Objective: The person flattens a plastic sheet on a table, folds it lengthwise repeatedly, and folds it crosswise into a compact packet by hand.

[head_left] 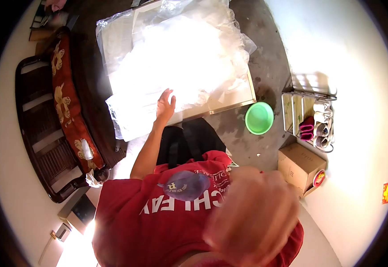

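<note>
My left hand [166,107] reaches over the near edge of the table [229,107], fingers slightly spread, at the rim of a bright white heap [180,62]. Whether it touches the heap I cannot tell. Clear plastic film [114,26] shows around the heap, which is too overexposed to make out. Close to the camera, in front of the red shirt [127,218], my right hand [256,218] is large and blurred. Its fingers look curled, but motion smears them. A dark oval with lettering [186,186] shows on the shirt's front.
A green basin [259,118] stands on the floor right of the table. Further right are a shoe rack [294,111] with several shoes and a cardboard box [300,164]. On the left is a dark wooden bench [38,124] with a red flowered cushion [67,107].
</note>
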{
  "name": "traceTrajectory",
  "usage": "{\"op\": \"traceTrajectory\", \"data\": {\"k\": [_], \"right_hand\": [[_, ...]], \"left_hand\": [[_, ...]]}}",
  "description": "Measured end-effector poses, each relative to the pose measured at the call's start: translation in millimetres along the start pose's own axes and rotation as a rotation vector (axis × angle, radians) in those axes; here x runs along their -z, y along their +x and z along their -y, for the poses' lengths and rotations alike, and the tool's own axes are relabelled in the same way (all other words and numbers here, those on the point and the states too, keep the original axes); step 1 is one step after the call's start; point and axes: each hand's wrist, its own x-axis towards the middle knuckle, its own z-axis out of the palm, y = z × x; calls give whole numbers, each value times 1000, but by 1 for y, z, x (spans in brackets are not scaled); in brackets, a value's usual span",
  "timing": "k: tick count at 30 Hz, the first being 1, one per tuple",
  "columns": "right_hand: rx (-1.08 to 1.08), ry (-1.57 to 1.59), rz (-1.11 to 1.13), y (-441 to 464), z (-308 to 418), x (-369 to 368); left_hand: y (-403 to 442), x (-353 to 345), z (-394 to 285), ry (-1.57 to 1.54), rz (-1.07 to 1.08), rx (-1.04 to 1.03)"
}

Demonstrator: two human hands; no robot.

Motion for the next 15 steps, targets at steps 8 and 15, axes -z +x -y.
{"op": "traceTrajectory", "data": {"k": [8,15], "right_hand": [[41,-37,66,17,6,21],[-919,-293,250,12,21,104]], "left_hand": [[35,-15,-20,12,-74,94],[59,-18,17,392,116,129]]}}
